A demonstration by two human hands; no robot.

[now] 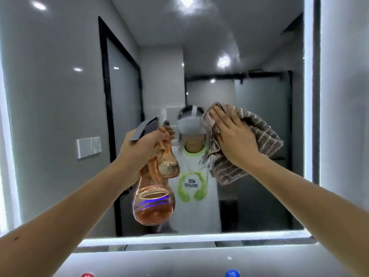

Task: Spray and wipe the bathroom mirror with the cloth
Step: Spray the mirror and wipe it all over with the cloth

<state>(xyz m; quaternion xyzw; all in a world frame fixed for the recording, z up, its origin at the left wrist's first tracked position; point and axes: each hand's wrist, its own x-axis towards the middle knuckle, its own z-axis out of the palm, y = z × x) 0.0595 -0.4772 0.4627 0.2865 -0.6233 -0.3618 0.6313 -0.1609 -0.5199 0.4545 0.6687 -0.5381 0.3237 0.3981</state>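
The large lit bathroom mirror (60,96) fills the view in front of me. My left hand (139,146) grips the neck of an orange see-through spray bottle (153,202) with a grey trigger head, held up close to the glass at centre. My right hand (233,136) lies flat, fingers spread, pressing a brown checked cloth (259,140) against the mirror right of centre. The cloth hangs bunched below and to the right of my palm. Both arms reach forward from the lower corners.
A bright light strip (189,238) runs along the mirror's lower and side edges. The white wall (343,96) flanks it on the right. A red cap (87,274) and a blue cap (232,273) poke up at the bottom edge. The reflection shows a person, doors and ceiling lamps.
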